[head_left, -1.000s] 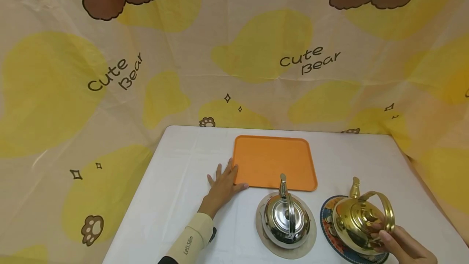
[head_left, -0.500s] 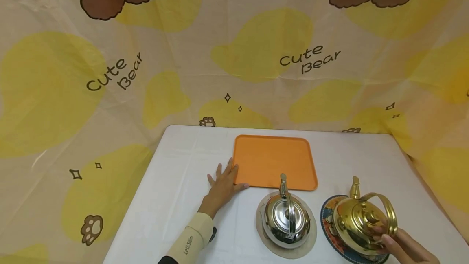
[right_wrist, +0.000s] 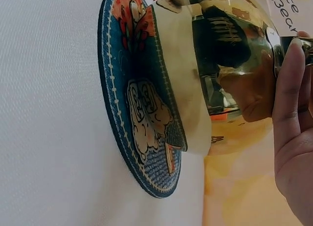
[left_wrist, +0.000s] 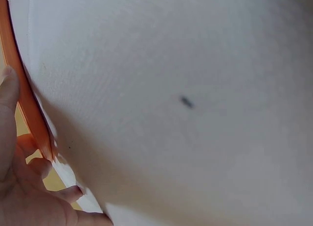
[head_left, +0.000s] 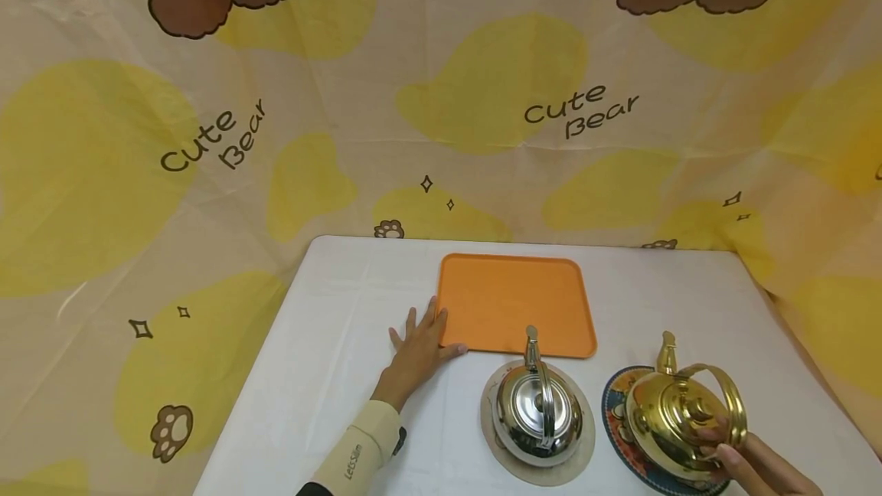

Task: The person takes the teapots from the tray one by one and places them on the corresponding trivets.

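Note:
My left hand [head_left: 416,354] lies with fingers spread at the near left corner of an orange tray [head_left: 513,301], touching its edge. In the left wrist view the thumb and fingers rest along the tray's rim [left_wrist: 30,101]. At the right, my right hand [head_left: 772,469] grips the lower rear part of the handle of a shiny gold teapot [head_left: 671,423]. This pot is over a round, blue, picture-printed mat [head_left: 612,396]; whether its base touches the mat I cannot tell. Thumb and fingers are at the handle [right_wrist: 305,47] in the right wrist view.
Between the hands a silver teapot [head_left: 530,431] stands on a round beige mat [head_left: 491,396], its spout pointing toward the tray. A white cloth covers the table [head_left: 344,305]. Behind it hangs a yellow-patterned bear curtain [head_left: 482,113].
The gold teapot's handle and my right hand have shifted very slightly to the right. My left hand, the tray and the silver teapot stay in place.

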Demonstrator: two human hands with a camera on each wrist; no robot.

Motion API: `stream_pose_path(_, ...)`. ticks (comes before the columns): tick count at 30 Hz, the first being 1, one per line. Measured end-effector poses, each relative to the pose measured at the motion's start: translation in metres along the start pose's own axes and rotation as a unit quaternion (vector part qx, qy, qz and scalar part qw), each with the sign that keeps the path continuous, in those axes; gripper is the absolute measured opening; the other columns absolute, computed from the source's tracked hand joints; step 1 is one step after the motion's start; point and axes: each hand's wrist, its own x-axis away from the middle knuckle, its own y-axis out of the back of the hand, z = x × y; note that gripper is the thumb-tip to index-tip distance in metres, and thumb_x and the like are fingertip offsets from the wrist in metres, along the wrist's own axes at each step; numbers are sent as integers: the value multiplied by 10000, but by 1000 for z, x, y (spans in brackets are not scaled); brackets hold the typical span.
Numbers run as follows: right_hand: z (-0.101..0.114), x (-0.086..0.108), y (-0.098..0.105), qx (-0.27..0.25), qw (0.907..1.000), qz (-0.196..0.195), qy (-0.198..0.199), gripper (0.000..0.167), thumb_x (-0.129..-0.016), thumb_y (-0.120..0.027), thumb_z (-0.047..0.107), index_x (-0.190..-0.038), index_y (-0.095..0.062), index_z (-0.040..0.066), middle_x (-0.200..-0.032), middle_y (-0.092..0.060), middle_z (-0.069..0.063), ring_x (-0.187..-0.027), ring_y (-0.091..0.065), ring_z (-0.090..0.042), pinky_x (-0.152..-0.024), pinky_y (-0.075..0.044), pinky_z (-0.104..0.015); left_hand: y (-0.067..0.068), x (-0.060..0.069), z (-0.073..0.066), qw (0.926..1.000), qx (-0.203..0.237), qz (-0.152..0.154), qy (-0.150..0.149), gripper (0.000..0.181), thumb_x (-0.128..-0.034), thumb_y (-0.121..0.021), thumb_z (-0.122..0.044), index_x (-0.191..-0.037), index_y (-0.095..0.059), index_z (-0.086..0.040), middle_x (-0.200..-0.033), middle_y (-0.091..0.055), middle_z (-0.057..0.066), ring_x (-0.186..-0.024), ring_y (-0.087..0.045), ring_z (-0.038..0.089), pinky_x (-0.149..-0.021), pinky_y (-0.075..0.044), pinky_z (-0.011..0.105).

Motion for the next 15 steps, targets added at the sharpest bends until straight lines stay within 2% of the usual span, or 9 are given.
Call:
stream_pose_path(4,-1,-2,2,-2,9998,114,153,291,-1090,-501,-43,-1348,-607,-126,-1153,-769,132,-941,-740,-54,-663,-608,-295,0,0,0,10000,-10,13,-4,886,-968,-679,-582,-1629,-412,-56,-1767,-208,139,-1571,-183,574,-1120,-136,885)
stream_pose_path(7,0,-2,3,-132,9999,-22,102,321,-1090,-497,-43,-1389,-591,-114,-1150,-761,151,-916,-744,-63,-653,-609,-302,0,0,0,10000,-35,69,3,881,-978,-665,-589,-1637,-400,-68,-1773,-192,128,-1577,-170,569,-1127,-131,880)
stream_pose_path(10,6,-3,4,-333,9971,-654,-177,361,-1088,-532,-10,-1435,-591,-92,-1158,-756,180,-856,-745,-61,-622,-598,-284,2,1,1,9999,4,111,17,873,-989,-651,-598,-1643,-394,-81,-1777,-182,120,-1584,-154,562,-1127,-108,883)
stream_pose_path(12,13,-6,6,-426,9912,-1185,-406,372,-1080,-571,18,-1438,-607,-73,-1103,-766,191,-799,-739,-48,-590,-582,-260,4,3,2,9998,48,165,49,865,-995,-641,-608,-1653,-382,-109,-1781,-169,103,-1591,-138,551,-1127,-77,886)
stream_pose_path(15,26,-17,9,190,9839,-1726,-419,341,-1075,-595,43,-1392,-652,-69,-1012,-752,250,-761,-702,14,-551,-541,-208,8,8,4,9997,177,159,-15,860,-992,-644,-613,-1653,-388,-128,-1777,-181,103,-1588,-147,556,-1110,-34,901)
